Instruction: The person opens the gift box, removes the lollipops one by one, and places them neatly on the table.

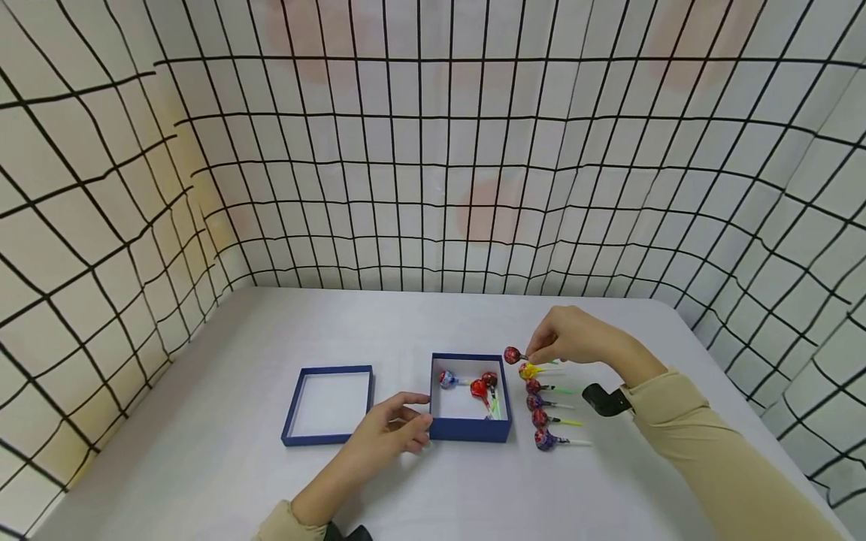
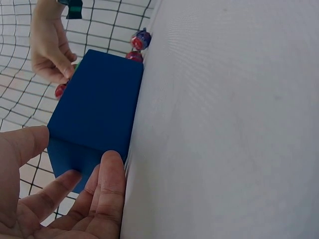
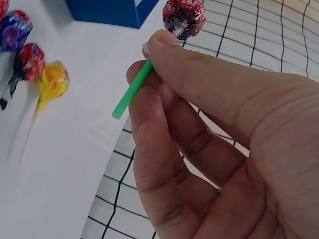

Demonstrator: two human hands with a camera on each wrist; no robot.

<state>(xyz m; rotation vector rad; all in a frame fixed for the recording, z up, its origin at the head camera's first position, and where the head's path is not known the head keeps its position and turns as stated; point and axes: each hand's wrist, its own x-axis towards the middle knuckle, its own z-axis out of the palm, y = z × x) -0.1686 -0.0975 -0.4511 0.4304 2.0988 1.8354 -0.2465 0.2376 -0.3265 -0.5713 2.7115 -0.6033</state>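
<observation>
My right hand [image 1: 575,336] pinches a lollipop [image 3: 184,19] with a dark red wrapper by its green stick [image 3: 132,89], between thumb and fingertips. It is at the far end of a column of lollipops, beside the yellow lollipop [image 1: 529,370]. My left hand [image 1: 389,432] touches the left side of a blue open-topped box [image 1: 470,430] with its fingertips, the fingers loosely bent. In the left wrist view, thumb and fingers rest at the box wall [image 2: 99,99]. Inside the box lie a blue lollipop [image 1: 448,379], a red lollipop [image 1: 479,388] and a dark red lollipop [image 1: 490,379].
Right of the box, several lollipops lie in a column, sticks pointing right, the nearest a purple lollipop [image 1: 544,439]. The blue-rimmed box lid [image 1: 291,421] lies left of the box, white inside up. A white wall with black grid lines [image 1: 419,150] surrounds the white table [image 1: 203,451].
</observation>
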